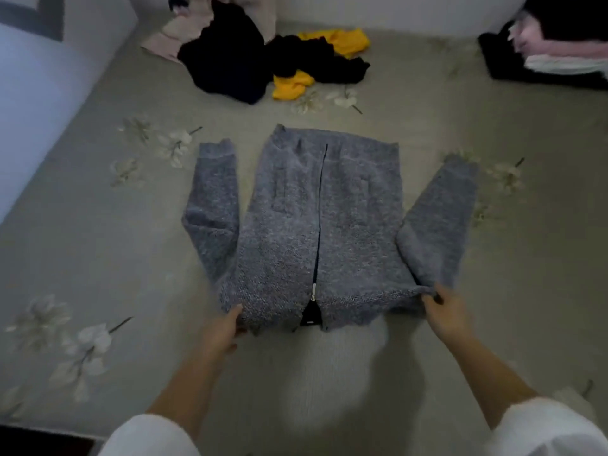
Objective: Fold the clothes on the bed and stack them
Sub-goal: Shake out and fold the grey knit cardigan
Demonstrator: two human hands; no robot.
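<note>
folded stack [559, 57] cut off at right edge, left hand [221, 329] blurred

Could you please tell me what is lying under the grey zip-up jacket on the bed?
Only the floral bedsheet shows around the grey zip-up jacket, so it seems to lie on that. The left hand grips its near edge and reaches partly under; anything else beneath is covered.

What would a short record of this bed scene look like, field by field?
garment: grey knitted zip-up jacket, spread flat, front up, sleeves out
left hand: grips the jacket's near edge
right hand: pinches the jacket at a shoulder
unfolded: loose black and yellow clothes pile, far side
folded: stack of folded clothes, far right
surface: beige floral bedsheet
</note>
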